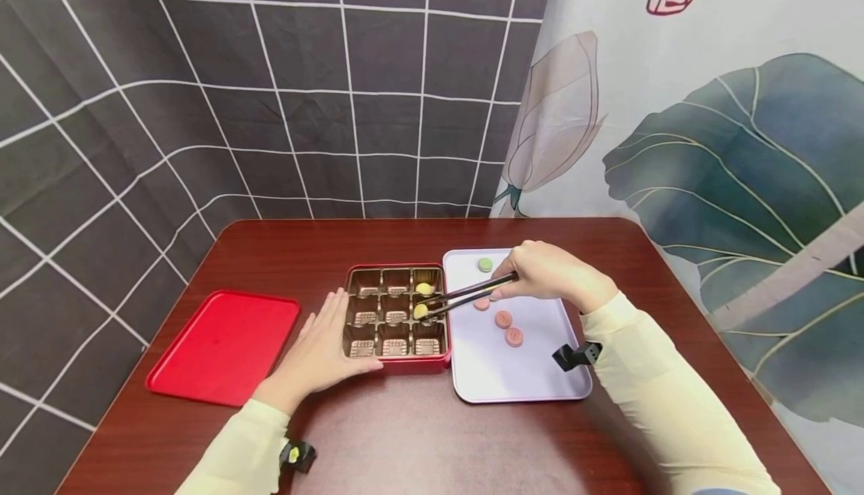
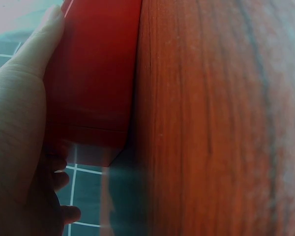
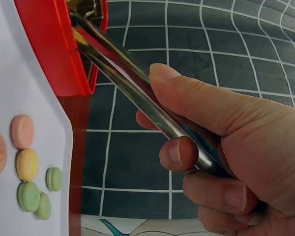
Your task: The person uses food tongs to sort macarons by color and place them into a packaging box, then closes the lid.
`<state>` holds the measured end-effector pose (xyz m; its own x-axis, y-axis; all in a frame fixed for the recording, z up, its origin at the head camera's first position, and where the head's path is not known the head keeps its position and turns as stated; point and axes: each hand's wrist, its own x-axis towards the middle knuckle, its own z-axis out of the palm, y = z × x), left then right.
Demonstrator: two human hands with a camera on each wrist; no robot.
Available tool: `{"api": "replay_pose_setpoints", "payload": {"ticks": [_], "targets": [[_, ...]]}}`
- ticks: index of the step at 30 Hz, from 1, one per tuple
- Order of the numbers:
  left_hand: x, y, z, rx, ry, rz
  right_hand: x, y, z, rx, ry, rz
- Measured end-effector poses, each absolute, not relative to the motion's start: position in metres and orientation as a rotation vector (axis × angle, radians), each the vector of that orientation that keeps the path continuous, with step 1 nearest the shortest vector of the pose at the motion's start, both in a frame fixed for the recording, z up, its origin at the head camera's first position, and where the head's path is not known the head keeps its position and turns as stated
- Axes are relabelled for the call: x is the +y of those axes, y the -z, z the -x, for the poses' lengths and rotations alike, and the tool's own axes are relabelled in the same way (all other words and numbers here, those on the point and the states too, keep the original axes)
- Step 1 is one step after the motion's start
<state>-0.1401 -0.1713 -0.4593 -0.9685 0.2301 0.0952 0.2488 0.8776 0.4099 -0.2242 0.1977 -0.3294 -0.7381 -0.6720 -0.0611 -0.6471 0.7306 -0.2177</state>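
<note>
My right hand (image 1: 540,270) grips a pair of metal tongs (image 3: 152,113), fingers and thumb curled round the arms. The tong tips reach into a red box (image 1: 415,366) with a gold-brown compartment insert. There they stand around a yellow macaron (image 1: 421,311) in the middle compartment of the right column; whether they pinch it I cannot tell. Another yellow macaron (image 1: 423,289) lies in the back right compartment. With straight fingers along the box's left side and its thumb across the front, my left hand (image 1: 327,349) rests against the red wall (image 2: 93,64).
Right of the box is a white tray (image 1: 520,379) bearing pink macarons (image 1: 514,337), several green macarons (image 3: 28,196) and a yellow macaron (image 3: 27,164). A flat red tray or lid (image 1: 223,345) lies at the left. Behind the wooden table (image 1: 405,435) hangs a dark checked cloth (image 1: 304,120).
</note>
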Motion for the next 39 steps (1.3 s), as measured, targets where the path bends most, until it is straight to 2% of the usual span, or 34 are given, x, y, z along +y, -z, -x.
{"api": "replay_pose_setpoints", "payload": {"ticks": [17,39], "targets": [[-0.171,0.458,0.139,-3.005,0.664,0.391,0.176,0.315,0.225,2.758,0.108,1.008],[-0.172,0.458,0.139,-2.993,0.671,0.396,0.182,0.311,0.222,2.798,0.08,1.05]]}}
